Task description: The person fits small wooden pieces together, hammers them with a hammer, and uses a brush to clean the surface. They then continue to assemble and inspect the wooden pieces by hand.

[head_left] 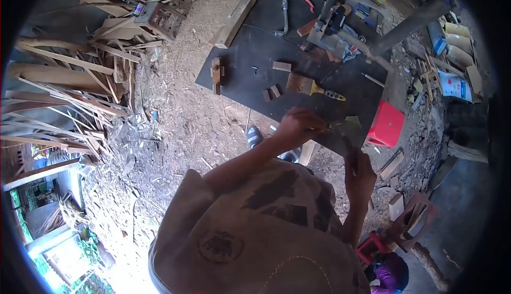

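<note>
My left hand [301, 125] reaches over the near edge of the dark table [239, 70], its fingers pinched together around something too small to make out. To its right, my right hand [361, 170] is closed around a dark, narrow object [348, 146] pointing up and left; its kind is unclear. Just beyond the hands lies a flat greenish piece [353, 121]. A wide brush with a yellow handle [318, 89] rests farther up the table, beside small wood blocks [271, 92].
A wooden plane-like tool [216, 74], a metal wrench [285, 17] and a machine with a toothed upright [330, 27] are on the table. A red stool [387, 124] stands right. Scrap wood [69, 81] piles left. Another person [393, 272] is at the lower right.
</note>
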`<action>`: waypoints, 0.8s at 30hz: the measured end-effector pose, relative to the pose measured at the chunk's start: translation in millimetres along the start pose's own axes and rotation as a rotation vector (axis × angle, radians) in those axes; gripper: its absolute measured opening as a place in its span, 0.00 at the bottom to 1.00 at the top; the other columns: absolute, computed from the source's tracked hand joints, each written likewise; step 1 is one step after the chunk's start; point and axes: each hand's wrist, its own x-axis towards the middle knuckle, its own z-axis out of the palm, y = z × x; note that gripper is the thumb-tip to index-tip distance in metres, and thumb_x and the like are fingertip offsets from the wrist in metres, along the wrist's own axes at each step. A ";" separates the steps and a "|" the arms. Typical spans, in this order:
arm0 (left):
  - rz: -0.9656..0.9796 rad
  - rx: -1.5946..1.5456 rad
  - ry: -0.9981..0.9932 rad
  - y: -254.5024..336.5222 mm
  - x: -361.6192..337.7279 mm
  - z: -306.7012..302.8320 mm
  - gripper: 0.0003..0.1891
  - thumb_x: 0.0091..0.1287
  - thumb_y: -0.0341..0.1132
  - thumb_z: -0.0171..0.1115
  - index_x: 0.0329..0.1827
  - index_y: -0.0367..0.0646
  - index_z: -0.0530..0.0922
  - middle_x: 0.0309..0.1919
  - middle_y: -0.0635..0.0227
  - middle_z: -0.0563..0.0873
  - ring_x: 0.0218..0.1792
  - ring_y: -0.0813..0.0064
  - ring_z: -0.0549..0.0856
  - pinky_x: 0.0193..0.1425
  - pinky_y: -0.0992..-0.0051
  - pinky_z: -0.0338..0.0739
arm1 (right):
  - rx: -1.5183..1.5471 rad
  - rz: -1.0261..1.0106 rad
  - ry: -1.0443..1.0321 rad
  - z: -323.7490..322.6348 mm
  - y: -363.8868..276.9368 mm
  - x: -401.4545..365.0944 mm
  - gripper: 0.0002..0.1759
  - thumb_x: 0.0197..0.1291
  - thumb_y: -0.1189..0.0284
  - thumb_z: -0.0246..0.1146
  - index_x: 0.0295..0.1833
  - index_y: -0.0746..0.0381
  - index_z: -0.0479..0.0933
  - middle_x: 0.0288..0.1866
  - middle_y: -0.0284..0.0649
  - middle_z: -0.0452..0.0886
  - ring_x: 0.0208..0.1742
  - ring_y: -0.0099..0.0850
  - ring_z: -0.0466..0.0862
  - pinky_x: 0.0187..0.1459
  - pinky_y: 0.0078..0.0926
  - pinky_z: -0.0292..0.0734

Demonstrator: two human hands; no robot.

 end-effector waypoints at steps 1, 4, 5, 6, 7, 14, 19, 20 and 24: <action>-0.004 -0.009 0.003 0.3 -0.3 -0.6 0.08 0.63 0.37 0.78 0.43 0.50 0.93 0.42 0.74 0.94 0.46 0.69 0.91 0.58 0.64 0.80 | 0.000 0.025 -0.031 -0.1 -2.1 0.0 0.20 0.71 0.69 0.71 0.63 0.62 0.79 0.48 0.50 0.86 0.43 0.53 0.90 0.38 0.48 0.84; -0.007 0.000 0.013 1.9 1.2 -2.6 0.07 0.63 0.37 0.78 0.43 0.49 0.92 0.42 0.74 0.94 0.46 0.69 0.91 0.58 0.64 0.80 | 0.020 0.038 -0.010 2.3 -1.4 -0.6 0.20 0.71 0.69 0.70 0.64 0.63 0.78 0.48 0.51 0.86 0.45 0.54 0.89 0.41 0.48 0.84; -0.006 -0.003 0.010 2.7 1.8 -3.4 0.07 0.63 0.37 0.78 0.43 0.49 0.92 0.42 0.74 0.94 0.46 0.69 0.91 0.58 0.64 0.80 | 0.027 0.043 0.001 2.0 -1.6 0.0 0.20 0.71 0.69 0.70 0.65 0.63 0.78 0.48 0.50 0.86 0.45 0.54 0.89 0.41 0.48 0.84; -0.005 -0.005 0.007 3.6 2.7 -4.3 0.07 0.63 0.36 0.78 0.43 0.49 0.92 0.42 0.73 0.94 0.46 0.69 0.91 0.58 0.64 0.80 | 0.034 0.047 0.012 1.9 -1.7 0.5 0.20 0.71 0.69 0.70 0.65 0.63 0.78 0.47 0.50 0.86 0.44 0.53 0.89 0.41 0.48 0.84; -0.003 -0.008 0.003 4.1 3.0 -4.8 0.07 0.64 0.36 0.77 0.43 0.49 0.92 0.43 0.73 0.94 0.46 0.69 0.91 0.58 0.64 0.80 | 0.043 0.043 0.019 2.3 -0.6 0.0 0.20 0.71 0.69 0.70 0.64 0.63 0.79 0.46 0.49 0.85 0.44 0.53 0.89 0.40 0.47 0.84; 0.010 -0.025 0.004 3.2 3.0 -4.6 0.07 0.64 0.35 0.77 0.43 0.49 0.92 0.43 0.73 0.94 0.47 0.70 0.91 0.59 0.64 0.79 | 0.026 0.053 -0.022 5.9 -3.3 -2.6 0.19 0.71 0.69 0.71 0.63 0.63 0.79 0.44 0.49 0.85 0.41 0.51 0.88 0.40 0.45 0.82; 0.012 -0.014 0.021 0.6 0.2 -3.7 0.07 0.64 0.35 0.77 0.43 0.49 0.92 0.43 0.74 0.94 0.47 0.70 0.91 0.58 0.64 0.80 | 0.002 -0.010 0.091 10.3 -3.4 -2.0 0.17 0.71 0.67 0.71 0.61 0.60 0.80 0.39 0.45 0.84 0.35 0.48 0.89 0.32 0.45 0.82; 0.013 -0.013 0.021 0.0 -0.6 -3.3 0.07 0.64 0.35 0.77 0.44 0.48 0.92 0.43 0.73 0.94 0.47 0.70 0.91 0.58 0.64 0.80 | 0.006 -0.018 0.111 10.4 -2.4 -2.0 0.17 0.71 0.67 0.70 0.61 0.60 0.80 0.39 0.45 0.84 0.35 0.48 0.89 0.32 0.45 0.82; 0.016 -0.013 0.011 -1.5 -1.6 -3.5 0.07 0.64 0.35 0.77 0.44 0.48 0.92 0.45 0.73 0.94 0.48 0.70 0.91 0.58 0.65 0.80 | 0.021 0.018 0.037 7.1 -2.3 -3.3 0.17 0.71 0.68 0.71 0.61 0.60 0.80 0.40 0.44 0.84 0.35 0.48 0.89 0.32 0.44 0.83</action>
